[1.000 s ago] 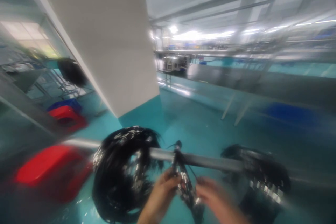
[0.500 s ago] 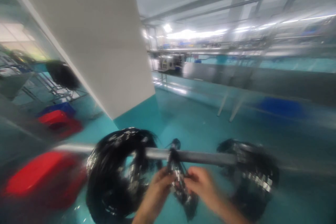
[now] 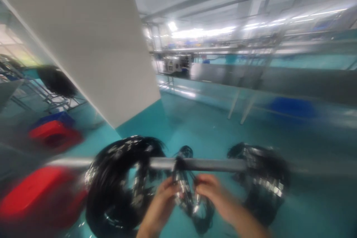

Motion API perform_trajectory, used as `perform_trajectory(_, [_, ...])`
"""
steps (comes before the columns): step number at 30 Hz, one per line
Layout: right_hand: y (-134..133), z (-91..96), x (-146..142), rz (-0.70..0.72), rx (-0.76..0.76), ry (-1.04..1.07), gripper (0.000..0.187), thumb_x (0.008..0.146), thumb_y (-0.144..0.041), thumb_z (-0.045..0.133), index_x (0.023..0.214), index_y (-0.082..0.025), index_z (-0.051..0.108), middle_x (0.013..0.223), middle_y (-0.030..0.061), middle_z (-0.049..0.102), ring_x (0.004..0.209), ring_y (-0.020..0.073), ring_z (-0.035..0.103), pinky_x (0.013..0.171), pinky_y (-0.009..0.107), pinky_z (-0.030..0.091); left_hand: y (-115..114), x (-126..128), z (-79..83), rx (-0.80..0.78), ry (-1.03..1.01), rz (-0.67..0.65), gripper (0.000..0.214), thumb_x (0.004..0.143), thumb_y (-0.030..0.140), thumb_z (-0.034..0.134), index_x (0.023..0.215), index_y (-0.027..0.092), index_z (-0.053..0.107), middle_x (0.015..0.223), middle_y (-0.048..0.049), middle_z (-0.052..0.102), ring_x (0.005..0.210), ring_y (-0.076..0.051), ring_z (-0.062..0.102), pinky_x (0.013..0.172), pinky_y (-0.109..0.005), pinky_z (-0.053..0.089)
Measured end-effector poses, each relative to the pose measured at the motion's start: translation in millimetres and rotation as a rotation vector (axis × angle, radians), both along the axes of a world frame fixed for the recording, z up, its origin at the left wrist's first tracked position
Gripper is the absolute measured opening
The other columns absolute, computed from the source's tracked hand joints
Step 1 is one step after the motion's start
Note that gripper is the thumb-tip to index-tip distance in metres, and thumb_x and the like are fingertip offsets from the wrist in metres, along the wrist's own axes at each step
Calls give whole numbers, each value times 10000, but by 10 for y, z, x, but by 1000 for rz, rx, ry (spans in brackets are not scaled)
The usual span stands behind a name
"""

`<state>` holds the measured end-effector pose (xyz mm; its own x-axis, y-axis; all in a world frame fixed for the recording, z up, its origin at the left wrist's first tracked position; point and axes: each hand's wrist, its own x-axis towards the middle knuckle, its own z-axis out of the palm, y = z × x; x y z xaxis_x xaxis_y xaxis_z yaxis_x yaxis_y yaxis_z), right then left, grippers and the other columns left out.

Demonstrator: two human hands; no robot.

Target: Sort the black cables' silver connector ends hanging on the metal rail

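A small bundle of thin black wires with shiny patches hangs over a metal bar in front of me. My left hand is closed on the left side of this bundle, just below the bar. Opposite it, my right hand pinches the strands on the right, and a gap shows between the two sides. A thick black wire coil hangs on the bar to the left. Another black wire bundle hangs to the right. Blur hides the fingertips and strand ends.
Red plastic stools stand at the lower left, with a blue item behind one. A large pale pillar rises beyond the bar. Long dark worktables run behind, carrying a white machine; a blue bin sits underneath.
My hands have moved slightly apart, and the small wire bundle between them has spread into two sides. The whole view has shifted a little, so everything sits further left.
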<state>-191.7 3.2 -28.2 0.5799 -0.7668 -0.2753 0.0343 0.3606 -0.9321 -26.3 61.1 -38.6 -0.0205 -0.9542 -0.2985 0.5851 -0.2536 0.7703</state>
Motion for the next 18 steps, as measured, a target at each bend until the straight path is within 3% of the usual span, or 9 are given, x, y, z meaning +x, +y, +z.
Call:
perform_trajectory(5, [27,-42,44,29,76,-112,36,656,-172,479,636,-174,509,610,-25,473,607,119,470,618,258,379,-3,43,-94,23,25,29,170,750,86,559,896,130,635,738,-39,620,653,-110,531,672,-243,410])
perform_trajectory(11, [10,12,55,10,24,66,67,632,-161,562,698,-163,572,639,-28,516,628,112,463,600,237,349,-1,69,-193,58,69,78,131,724,86,581,828,137,641,723,-20,628,664,-117,550,661,-245,413])
perform_trajectory(18, [0,76,49,86,-103,211,54,629,-180,567,683,-172,561,593,-52,488,569,98,426,517,224,289,-18,51,-260,119,63,155,133,677,87,599,789,144,642,679,3,626,624,-111,546,619,-235,416])
